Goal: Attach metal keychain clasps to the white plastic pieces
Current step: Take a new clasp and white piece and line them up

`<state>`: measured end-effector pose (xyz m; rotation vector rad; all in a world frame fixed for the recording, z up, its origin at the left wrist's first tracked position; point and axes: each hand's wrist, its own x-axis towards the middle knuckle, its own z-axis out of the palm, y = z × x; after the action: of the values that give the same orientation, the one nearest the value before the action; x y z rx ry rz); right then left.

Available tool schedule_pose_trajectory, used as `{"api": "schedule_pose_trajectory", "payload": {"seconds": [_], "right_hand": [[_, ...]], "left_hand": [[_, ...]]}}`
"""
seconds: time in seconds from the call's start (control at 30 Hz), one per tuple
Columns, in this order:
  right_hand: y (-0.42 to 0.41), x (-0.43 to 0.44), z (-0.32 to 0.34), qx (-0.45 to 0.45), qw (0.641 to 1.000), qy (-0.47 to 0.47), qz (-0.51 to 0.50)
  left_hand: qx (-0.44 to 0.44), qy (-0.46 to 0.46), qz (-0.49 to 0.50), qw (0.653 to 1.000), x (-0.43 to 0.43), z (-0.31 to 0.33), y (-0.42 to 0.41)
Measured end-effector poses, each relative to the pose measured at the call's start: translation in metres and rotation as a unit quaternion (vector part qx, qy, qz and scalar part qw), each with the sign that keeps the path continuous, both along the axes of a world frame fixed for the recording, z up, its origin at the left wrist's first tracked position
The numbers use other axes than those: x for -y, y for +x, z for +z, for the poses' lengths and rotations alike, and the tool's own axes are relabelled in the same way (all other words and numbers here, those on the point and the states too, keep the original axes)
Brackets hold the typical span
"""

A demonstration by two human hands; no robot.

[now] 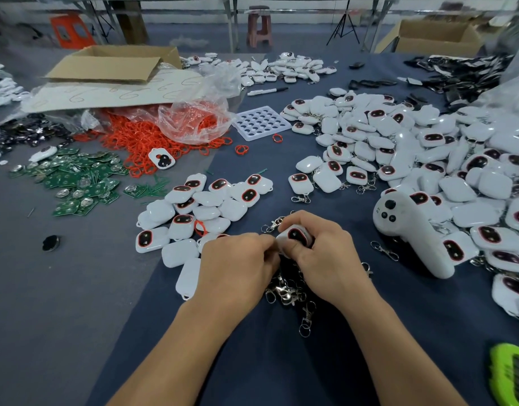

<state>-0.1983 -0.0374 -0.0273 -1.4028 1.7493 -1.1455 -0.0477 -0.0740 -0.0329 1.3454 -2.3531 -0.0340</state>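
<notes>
My right hand [325, 256] grips a white plastic piece [295, 237] with a dark, red-rimmed window facing up. My left hand [237, 265] is pinched against that piece's left edge; what its fingertips hold is hidden. Beneath both hands lies a heap of metal keychain clasps [290, 291]. One loose clasp [271, 225] rests just beyond my right hand, another clasp [384, 250] to the right. A small pile of white pieces without clasps [194, 212] sits left of my hands. A large pile of white pieces with clasps [399, 148] spreads to the right.
A white hand controller [410, 230] lies at the right. Red rubber rings [152, 142], green circuit boards [76, 177], a white tray with round holes [261, 123], a cardboard box [111, 65] and a marker pen [267, 90] lie farther back. A green object [510, 376] sits at bottom right.
</notes>
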Motion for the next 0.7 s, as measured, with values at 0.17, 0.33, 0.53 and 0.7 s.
{"api": "schedule_pose_trajectory", "payload": {"seconds": [0.17,0.33,0.53,0.7], "right_hand": [[-0.001,0.0,-0.001,0.004,1.0,0.004,-0.015],[-0.003,0.001,0.001,0.063,0.998,0.007,-0.019],[-0.011,-0.001,0.007,0.238,0.97,0.013,-0.043],[-0.016,-0.005,0.011,0.336,0.941,0.025,-0.014]], "left_hand": [[-0.022,0.048,0.044,0.998,0.001,-0.003,0.001],[-0.101,0.113,0.05,0.987,0.003,0.0,0.002],[-0.257,0.182,-0.019,0.949,0.002,0.002,0.0],[-0.332,0.231,-0.052,0.913,0.006,0.004,0.002]]}}
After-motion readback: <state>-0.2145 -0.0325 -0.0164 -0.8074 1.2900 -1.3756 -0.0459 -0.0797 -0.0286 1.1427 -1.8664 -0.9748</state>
